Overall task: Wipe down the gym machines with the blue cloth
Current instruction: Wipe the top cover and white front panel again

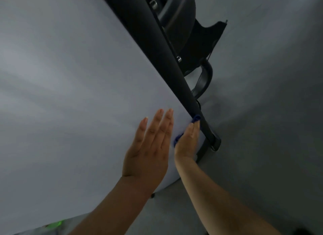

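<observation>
Blue cloth (196, 119): soft, light, limp, likely to bunch. Sits 4 o'clock of centre, against black machine bar (160, 56).
Right hand (187, 142): flat, fingers straight, pressing cloth.
Left hand (148, 152): flat, empty, on pale grey panel (70, 77).
Best hold, judged: palm over folded pad.

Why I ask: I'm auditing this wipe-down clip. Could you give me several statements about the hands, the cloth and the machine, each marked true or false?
1. The blue cloth lies under the right hand. True.
2. The left hand grips the black bar. False: it lies flat, fingers straight, on the pale panel.
3. The cloth's upper end sits against the edge of the black bar. True.
4. The right hand is balled into a fist. False: its fingers are straight, pressing on the cloth.
5. Both hands touch the cloth. False: only the right hand does.
</observation>
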Demonstrator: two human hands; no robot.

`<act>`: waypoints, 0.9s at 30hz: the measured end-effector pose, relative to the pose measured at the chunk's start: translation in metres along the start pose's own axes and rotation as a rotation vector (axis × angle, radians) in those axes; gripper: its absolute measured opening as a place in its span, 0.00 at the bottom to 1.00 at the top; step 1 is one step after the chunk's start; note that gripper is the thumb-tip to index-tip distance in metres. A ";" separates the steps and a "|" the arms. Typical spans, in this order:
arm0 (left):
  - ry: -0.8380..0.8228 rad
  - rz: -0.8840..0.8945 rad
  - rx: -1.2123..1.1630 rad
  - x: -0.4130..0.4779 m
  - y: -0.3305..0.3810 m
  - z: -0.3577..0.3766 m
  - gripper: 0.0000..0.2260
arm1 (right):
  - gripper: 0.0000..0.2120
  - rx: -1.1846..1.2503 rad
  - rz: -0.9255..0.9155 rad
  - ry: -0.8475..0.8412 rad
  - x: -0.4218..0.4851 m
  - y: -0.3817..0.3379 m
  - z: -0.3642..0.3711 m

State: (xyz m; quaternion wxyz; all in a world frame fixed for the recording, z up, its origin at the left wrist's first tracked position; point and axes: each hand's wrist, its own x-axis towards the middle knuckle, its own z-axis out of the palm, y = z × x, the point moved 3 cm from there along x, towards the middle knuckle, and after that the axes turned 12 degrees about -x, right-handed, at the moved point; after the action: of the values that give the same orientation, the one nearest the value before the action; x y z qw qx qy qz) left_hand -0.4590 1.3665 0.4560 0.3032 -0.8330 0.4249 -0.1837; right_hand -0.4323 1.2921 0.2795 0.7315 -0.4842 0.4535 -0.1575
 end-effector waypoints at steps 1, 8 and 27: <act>0.009 -0.018 -0.011 0.002 0.007 0.006 0.30 | 0.22 -0.015 -0.051 -0.011 0.001 -0.001 0.003; -0.009 -0.039 -0.040 0.006 0.062 0.055 0.33 | 0.22 -0.129 -0.243 -0.079 0.038 0.066 0.000; 0.096 -0.180 -0.002 -0.027 0.196 0.210 0.39 | 0.24 -0.191 -0.491 -0.107 0.153 0.224 -0.023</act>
State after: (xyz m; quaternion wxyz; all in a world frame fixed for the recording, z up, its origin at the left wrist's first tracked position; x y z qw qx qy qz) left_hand -0.4727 1.3729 0.1676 0.2636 -0.8584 0.3625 -0.2496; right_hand -0.4154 1.2840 0.0077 0.6455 -0.6540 0.2958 -0.2608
